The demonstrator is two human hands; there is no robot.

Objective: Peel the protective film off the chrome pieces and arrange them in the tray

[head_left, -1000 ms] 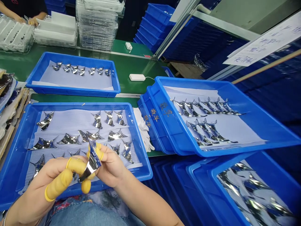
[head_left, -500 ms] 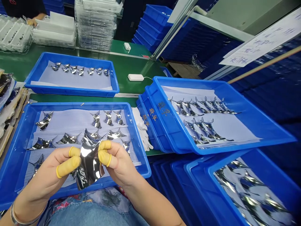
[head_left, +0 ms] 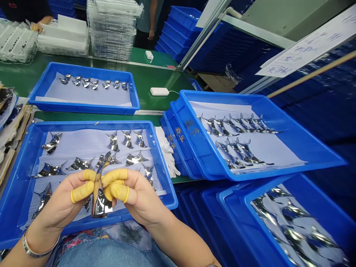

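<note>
My left hand [head_left: 59, 198] and my right hand [head_left: 133, 196] hold a curved mirror-chrome piece [head_left: 100, 196] upright between them, with yellow finger cots on several fingertips. The piece stands nearly edge-on, pinched between both sets of fingers. Below my hands lies a blue plastic tray [head_left: 91, 124] lined with white paper. Several similar three-pointed chrome pieces [head_left: 80, 164] rest apart on the paper, and my hands hide part of the tray's front row. A metal bangle [head_left: 39, 246] circles my left wrist.
Two more blue trays of chrome pieces [head_left: 83, 107] [head_left: 250, 137] stand beyond and to the right, with a filled tray [head_left: 289, 222] lower right. White gloves [head_left: 167, 152] lie between trays. A co-worker's hands [head_left: 36, 26] work at the far left by clear stacked trays [head_left: 111, 33].
The chrome piece has turned from showing its broad face to nearly edge-on. My hands have drawn closer together around it, and the view has shifted slightly.
</note>
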